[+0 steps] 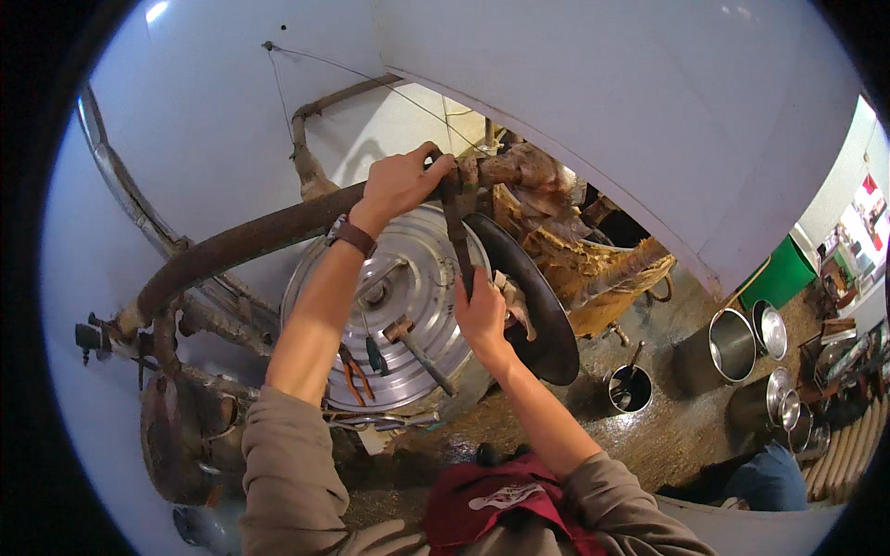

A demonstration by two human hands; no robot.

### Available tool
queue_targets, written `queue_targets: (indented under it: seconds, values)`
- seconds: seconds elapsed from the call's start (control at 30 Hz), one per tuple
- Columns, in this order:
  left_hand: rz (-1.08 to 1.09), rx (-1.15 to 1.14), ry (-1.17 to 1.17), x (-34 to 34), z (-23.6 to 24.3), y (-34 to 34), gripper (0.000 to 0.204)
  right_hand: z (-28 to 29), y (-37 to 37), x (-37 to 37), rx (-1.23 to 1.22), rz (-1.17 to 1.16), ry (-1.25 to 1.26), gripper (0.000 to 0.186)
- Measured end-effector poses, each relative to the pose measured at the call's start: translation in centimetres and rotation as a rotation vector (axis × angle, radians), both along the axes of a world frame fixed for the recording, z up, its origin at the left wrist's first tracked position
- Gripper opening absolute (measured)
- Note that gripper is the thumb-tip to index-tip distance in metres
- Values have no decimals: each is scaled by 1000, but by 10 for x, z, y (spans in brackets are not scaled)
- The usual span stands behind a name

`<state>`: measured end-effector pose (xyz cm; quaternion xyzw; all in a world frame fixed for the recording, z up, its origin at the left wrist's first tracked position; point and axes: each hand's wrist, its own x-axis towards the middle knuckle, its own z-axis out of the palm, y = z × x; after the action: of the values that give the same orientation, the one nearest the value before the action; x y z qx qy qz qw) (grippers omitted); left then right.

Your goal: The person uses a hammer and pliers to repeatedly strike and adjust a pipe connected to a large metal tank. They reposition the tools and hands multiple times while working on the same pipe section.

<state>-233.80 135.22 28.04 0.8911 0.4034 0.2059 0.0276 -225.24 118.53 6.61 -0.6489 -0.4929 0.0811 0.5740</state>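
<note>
My left hand (403, 185) is closed at the top end of a long dark wrench (458, 227) on a fitting of the brown lagged pipe (241, 243). Lower down, my right hand (477, 315) grips the wrench's handle. Beneath, on a large ridged metal lid (408, 296), lie a hammer (426, 361), pliers with orange handles (355, 375) and a screwdriver (375, 357). A dark wide pan (547, 338) stands tilted beside the lid, with a crumpled cloth (519, 301) by my right hand.
A white overhanging panel (630, 83) fills the upper right, over a crusted yellow vessel (593, 296). On the wet floor stand metal pots (732, 343) and a green bin (779, 273). More pipework (185, 324) runs along the left. A person's jeans-clad leg (769, 482) shows at lower right.
</note>
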Motion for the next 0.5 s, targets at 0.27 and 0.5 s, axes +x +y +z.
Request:
queue_targets:
  seconds: [0.27, 0.5]
  values:
    - [-371, -207, 126, -48, 32, 22, 66, 17, -11, 0, -255, 9, 5, 30]
    - [13, -41, 285, -85, 16, 26, 53, 8, -4, -5, -161, -54, -23, 31]
